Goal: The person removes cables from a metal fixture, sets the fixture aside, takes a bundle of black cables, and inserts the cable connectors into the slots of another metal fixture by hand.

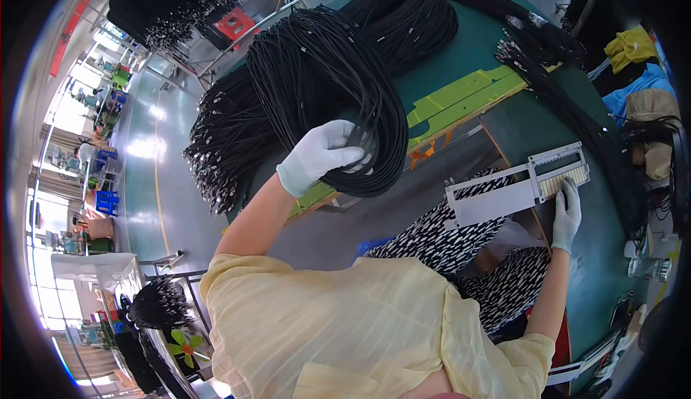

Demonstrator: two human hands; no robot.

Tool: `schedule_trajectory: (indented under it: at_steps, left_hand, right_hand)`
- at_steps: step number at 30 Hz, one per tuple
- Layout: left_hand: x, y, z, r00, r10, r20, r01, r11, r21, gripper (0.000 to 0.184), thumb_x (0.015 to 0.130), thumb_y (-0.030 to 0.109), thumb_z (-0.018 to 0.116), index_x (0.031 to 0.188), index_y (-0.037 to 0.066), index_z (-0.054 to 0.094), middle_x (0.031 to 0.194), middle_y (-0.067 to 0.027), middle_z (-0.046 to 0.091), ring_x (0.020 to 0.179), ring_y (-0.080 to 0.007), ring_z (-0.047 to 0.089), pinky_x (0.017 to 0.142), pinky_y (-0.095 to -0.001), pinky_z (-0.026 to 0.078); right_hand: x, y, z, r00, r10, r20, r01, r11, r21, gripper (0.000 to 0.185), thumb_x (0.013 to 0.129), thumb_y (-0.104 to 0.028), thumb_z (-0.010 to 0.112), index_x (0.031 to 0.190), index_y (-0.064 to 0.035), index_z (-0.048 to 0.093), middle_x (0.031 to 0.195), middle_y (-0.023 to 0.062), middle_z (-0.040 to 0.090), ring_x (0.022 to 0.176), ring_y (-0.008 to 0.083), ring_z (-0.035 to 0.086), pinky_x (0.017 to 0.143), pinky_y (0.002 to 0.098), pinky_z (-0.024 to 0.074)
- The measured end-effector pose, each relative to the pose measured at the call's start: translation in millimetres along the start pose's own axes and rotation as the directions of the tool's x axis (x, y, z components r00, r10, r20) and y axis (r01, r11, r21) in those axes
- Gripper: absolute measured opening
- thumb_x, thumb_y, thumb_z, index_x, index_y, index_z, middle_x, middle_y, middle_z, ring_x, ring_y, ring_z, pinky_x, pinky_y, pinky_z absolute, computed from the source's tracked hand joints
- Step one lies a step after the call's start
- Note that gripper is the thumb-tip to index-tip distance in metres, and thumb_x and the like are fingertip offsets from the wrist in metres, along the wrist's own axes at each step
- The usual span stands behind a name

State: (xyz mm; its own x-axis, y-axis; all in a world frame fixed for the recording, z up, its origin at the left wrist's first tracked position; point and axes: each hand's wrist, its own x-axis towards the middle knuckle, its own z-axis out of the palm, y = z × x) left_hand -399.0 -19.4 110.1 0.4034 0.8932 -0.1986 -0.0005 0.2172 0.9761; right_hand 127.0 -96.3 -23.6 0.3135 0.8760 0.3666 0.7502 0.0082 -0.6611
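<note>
My left hand (324, 156), in a white glove, grips the near side of a thick coil of black cables (317, 68). Its fingers curl around several strands, and the fingertips are partly hidden among them. The coil lies on a larger heap, with metal-tipped cable ends (216, 154) fanning out at the left. My right hand (567, 215), also gloved, has its fingers drawn together at the row of small cream pieces (553, 184) in a white slotted frame (497, 206). What those fingers pinch is too small to tell. The frame reaches over the table's edge above my lap.
More black cables (547, 89) run along the green table (597, 269) at the right. Yellow-green tape (468, 97) covers the table's front edge. A glass jar (649, 269) lies at the far right. Further cables hang on a rack (180, 3) behind, beside an aisle.
</note>
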Motion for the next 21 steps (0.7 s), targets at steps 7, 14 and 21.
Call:
schedule_trajectory:
  at_steps: [7,14,21]
  left_hand:
    - [0.1,1.4,-2.1,0.999,-0.012,0.033,0.010,0.997,0.075,0.042,0.082,0.008,0.073,0.115,-0.009,0.053,0.093,-0.0097,0.062,0.081,-0.0148,0.062,0.080,-0.0328,0.055]
    - [-4.4,6.1,10.8,0.999,0.026,0.038,-0.035,0.961,0.274,0.060,0.069,-0.001,0.082,0.120,-0.001,0.051,0.098,-0.0033,0.057,0.086,-0.0124,0.059,0.081,-0.0288,0.051]
    - [-10.5,-0.1,18.7,0.972,0.233,-0.020,-0.185,0.819,0.543,0.056,0.070,0.000,0.081,0.117,0.002,0.052,0.097,0.0002,0.056,0.085,-0.0076,0.053,0.082,-0.0252,0.047]
  right_hand:
    - [-0.4,1.8,0.6,1.000,0.002,-0.006,-0.002,1.000,-0.012,0.028,0.094,-0.004,0.057,0.121,0.0024,0.062,0.132,0.0139,0.059,0.128,0.0252,0.051,0.110,0.0338,0.0359]
    - [-0.8,3.1,0.6,1.000,0.014,-0.016,-0.014,1.000,-0.005,0.029,0.093,-0.006,0.058,0.121,0.0018,0.062,0.133,0.0143,0.058,0.129,0.0251,0.051,0.110,0.0334,0.0360]
    - [-0.4,4.9,1.0,1.000,-0.006,-0.025,0.006,1.000,-0.024,0.029,0.093,-0.006,0.059,0.120,0.0009,0.063,0.132,0.0146,0.059,0.127,0.0258,0.053,0.109,0.0334,0.0373]
